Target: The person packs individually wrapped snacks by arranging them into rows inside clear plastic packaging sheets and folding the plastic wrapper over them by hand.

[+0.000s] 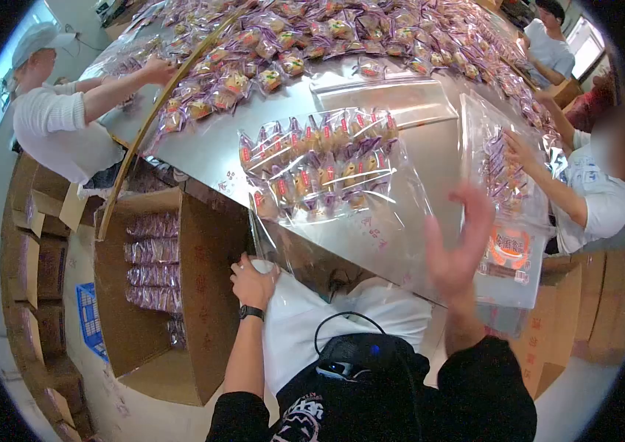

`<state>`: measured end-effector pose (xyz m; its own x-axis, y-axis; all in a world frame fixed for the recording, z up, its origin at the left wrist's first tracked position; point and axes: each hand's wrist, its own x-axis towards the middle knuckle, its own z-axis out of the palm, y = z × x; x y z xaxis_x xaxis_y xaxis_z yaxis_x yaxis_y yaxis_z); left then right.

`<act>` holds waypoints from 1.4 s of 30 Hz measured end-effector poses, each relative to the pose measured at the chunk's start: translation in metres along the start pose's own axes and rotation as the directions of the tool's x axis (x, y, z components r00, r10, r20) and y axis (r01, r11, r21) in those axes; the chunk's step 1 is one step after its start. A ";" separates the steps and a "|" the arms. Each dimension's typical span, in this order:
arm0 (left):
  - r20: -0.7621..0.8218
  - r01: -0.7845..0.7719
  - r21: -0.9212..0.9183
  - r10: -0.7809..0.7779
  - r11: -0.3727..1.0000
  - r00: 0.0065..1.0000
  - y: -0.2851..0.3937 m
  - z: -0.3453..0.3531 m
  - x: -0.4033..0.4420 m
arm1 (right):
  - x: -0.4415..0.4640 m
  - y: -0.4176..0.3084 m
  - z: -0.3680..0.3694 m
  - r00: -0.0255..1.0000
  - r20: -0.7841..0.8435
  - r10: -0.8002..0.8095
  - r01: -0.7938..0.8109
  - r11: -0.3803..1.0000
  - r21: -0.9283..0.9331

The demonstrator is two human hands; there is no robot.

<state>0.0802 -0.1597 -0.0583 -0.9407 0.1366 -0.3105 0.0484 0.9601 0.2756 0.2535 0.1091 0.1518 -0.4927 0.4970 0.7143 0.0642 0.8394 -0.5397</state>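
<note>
A large clear plastic bag (384, 229) lies on the metal table in front of me, its near end hanging toward my lap. Inside it, small wrapped pastries (325, 174) stand packed in rows, with purple and red print on their wrappers. My left hand (253, 283) rests at my white-clad thigh below the bag's left corner, fingers apart; nothing held shows in it. To the right of the bag, my right hand (462, 241) is raised, blurred by motion, with thumb and fingers spread and nothing between them.
An open carton (213, 309) holding rows of packed pastries stands at my left. Loose wrapped pastries (272, 77) cover the table's far side beside a long wooden strip (141, 132). Co-workers stand left and right. Flat printed clear bags (508, 254) lie at the table's right.
</note>
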 end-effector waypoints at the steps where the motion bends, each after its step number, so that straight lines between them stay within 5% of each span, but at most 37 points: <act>1: -0.002 0.007 -0.003 -0.007 1.000 1.000 0.005 -0.003 0.003 | 0.028 0.006 0.007 0.995 0.070 0.072 -0.075 0.996 0.042; 3: -0.036 0.000 0.032 0.001 0.999 0.999 0.011 0.002 0.007 | 0.073 0.028 0.029 0.977 0.190 0.096 -0.108 0.993 0.052; 6: -0.047 -0.018 0.070 0.021 0.997 0.999 0.011 0.010 0.016 | 0.119 0.060 0.074 0.940 0.301 -0.160 0.186 0.981 -0.062; 8: -0.051 -0.048 0.087 0.052 0.995 0.997 0.010 0.018 0.024 | 0.142 0.087 0.124 0.907 0.364 -0.212 0.242 0.969 -0.039; 10: -0.059 -0.093 0.111 0.100 0.989 0.993 0.005 0.026 0.032 | 0.159 0.103 0.181 0.885 0.457 -0.083 0.100 0.995 -0.013; 18: -0.021 -0.024 0.090 0.026 0.996 0.999 0.014 0.021 0.042 | 0.230 0.105 0.356 0.774 0.633 0.013 0.231 0.925 -0.301; 22: -0.044 -0.010 0.068 0.013 0.998 0.999 0.012 0.020 0.051 | 0.241 0.121 0.426 0.771 0.634 -0.057 0.215 0.961 -0.176; 24: -0.039 0.001 0.046 0.001 0.999 0.999 0.017 0.015 0.055 | 0.227 0.126 0.458 0.726 0.687 0.038 0.236 0.924 -0.300; 26: -0.105 -0.078 0.029 0.081 0.997 0.991 0.004 0.029 0.060 | 0.214 0.133 0.472 0.708 0.693 0.135 0.238 0.878 -0.414; 34: -0.037 0.036 0.014 -0.035 0.999 0.999 0.009 0.006 0.067 | 0.218 0.153 0.462 0.720 0.688 0.090 0.253 0.889 -0.381; 38: -0.053 0.027 0.007 -0.026 1.000 0.998 0.007 0.010 0.062 | 0.213 0.144 0.444 0.647 0.753 0.123 0.267 0.888 -0.375; 42: -0.070 0.028 0.015 -0.027 0.999 0.997 0.005 0.013 0.063 | 0.207 0.153 0.440 0.715 0.693 0.092 0.253 0.890 -0.380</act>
<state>0.0259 -0.1436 -0.0885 -0.9629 0.0930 -0.2533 0.0267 0.9670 0.2534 -0.2205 0.2436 0.0208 -0.9477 0.2802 0.1526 0.2618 0.9563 -0.1299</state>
